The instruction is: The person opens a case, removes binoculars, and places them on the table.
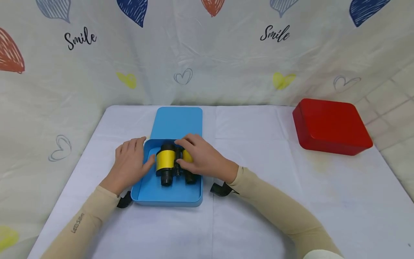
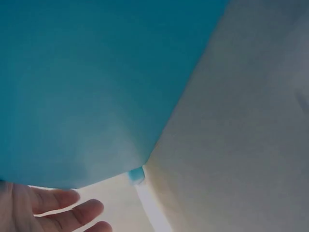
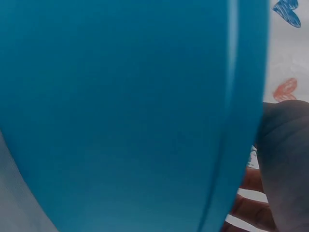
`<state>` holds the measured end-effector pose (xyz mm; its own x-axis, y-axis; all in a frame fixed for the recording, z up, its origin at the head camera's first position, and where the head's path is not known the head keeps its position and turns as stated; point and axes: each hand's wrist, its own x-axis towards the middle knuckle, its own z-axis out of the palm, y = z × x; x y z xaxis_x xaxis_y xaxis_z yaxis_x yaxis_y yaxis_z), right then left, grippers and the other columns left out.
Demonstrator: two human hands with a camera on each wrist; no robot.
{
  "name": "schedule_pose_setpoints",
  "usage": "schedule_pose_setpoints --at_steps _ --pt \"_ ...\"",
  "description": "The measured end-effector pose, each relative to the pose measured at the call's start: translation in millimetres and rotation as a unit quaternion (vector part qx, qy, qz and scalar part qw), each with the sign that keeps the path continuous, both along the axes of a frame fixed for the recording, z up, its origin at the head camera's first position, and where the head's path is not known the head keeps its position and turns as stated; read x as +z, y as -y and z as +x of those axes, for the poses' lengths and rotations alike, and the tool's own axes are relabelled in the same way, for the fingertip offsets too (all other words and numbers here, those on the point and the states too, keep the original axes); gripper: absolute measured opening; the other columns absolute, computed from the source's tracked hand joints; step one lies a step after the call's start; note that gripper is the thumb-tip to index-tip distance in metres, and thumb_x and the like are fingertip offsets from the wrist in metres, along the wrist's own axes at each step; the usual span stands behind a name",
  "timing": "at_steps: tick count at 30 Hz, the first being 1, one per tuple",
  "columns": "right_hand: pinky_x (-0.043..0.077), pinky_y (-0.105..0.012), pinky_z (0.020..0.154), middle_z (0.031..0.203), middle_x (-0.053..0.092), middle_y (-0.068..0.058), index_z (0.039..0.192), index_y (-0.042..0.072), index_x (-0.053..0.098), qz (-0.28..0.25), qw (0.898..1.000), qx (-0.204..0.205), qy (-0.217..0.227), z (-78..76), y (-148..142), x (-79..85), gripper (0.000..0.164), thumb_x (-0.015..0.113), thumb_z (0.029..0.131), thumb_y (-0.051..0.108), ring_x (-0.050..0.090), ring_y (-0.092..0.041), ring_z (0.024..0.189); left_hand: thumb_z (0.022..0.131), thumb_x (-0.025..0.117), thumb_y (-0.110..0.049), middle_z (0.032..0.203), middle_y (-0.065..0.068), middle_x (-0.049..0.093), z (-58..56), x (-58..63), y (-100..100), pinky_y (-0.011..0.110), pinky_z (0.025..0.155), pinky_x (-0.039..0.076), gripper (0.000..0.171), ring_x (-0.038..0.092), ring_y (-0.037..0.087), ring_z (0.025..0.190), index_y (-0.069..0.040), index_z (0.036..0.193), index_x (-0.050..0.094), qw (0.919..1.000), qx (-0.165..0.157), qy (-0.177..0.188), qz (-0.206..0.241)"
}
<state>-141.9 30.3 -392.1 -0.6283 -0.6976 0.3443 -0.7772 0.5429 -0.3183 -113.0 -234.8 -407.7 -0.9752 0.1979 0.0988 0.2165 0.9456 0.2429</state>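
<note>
In the head view, black-and-yellow binoculars point(image 1: 166, 160) lie inside an open blue box point(image 1: 168, 200). My right hand point(image 1: 205, 158) reaches over the box's right wall and grips the right barrel, thumb on the near side and fingers on the far side, hiding part of it. At the left wall is my left hand point(image 1: 127, 165), its fingers stretched along the outside and its thumb across the rim, beside the left barrel. Blue box wall fills much of both wrist views, with left fingers point(image 2: 72, 215) at the lower left of one and right fingers point(image 3: 253, 212) at the lower right of the other.
Behind the box lies a flat blue lid point(image 1: 178, 122). A red box point(image 1: 336, 126) stands at the table's far right corner. White cloth covers the table point(image 1: 258, 144), and a patterned curtain point(image 1: 226, 50) hangs along its back edge.
</note>
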Motion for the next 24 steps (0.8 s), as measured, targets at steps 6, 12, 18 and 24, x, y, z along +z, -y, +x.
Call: schedule_pose_setpoints --at_steps 6,12,18,24 --pt "0.055 -0.031 0.089 0.124 0.064 -0.011 0.136 0.005 0.062 0.017 0.999 0.009 -0.027 2.6 6 -5.1 0.052 0.075 0.094 0.033 0.060 -0.024 0.108 0.101 0.048 -0.026 0.135 0.031 0.056 3.4 -2.5 2 0.063 0.108 0.032 0.053 0.045 0.047 0.126 0.011 0.139 0.049 0.9989 0.006 -0.043 -0.020" --pt "0.055 -0.033 0.090 0.124 0.065 -0.010 0.134 0.006 0.063 0.028 0.998 0.018 -0.048 5.5 11 -6.9 0.051 0.073 0.095 0.038 0.062 -0.024 0.107 0.097 0.046 -0.017 0.111 0.026 0.062 7.5 -5.6 4 0.059 0.101 0.037 0.033 0.051 0.044 0.112 0.008 0.115 0.058 0.9923 -0.004 -0.115 -0.047" --pt "0.053 -0.036 0.094 0.128 0.064 -0.010 0.135 0.007 0.062 0.033 0.999 0.015 -0.029 3.8 11 -10.4 0.060 0.073 0.094 0.049 0.062 -0.025 0.108 0.094 0.047 -0.013 0.090 0.021 0.054 5.4 -7.8 5 0.054 0.092 0.041 0.021 0.052 0.039 0.093 0.006 0.099 0.056 0.9827 -0.023 -0.167 -0.076" --pt "0.051 -0.040 0.102 0.133 0.060 -0.010 0.140 0.007 0.059 0.047 0.998 0.013 -0.028 3.5 10 -15.0 0.081 0.076 0.085 0.064 0.059 -0.026 0.114 0.093 0.047 -0.011 0.082 0.020 0.051 3.0 -12.3 6 0.051 0.084 0.043 0.020 0.050 0.037 0.083 0.006 0.094 0.056 0.9753 -0.036 -0.197 -0.094"
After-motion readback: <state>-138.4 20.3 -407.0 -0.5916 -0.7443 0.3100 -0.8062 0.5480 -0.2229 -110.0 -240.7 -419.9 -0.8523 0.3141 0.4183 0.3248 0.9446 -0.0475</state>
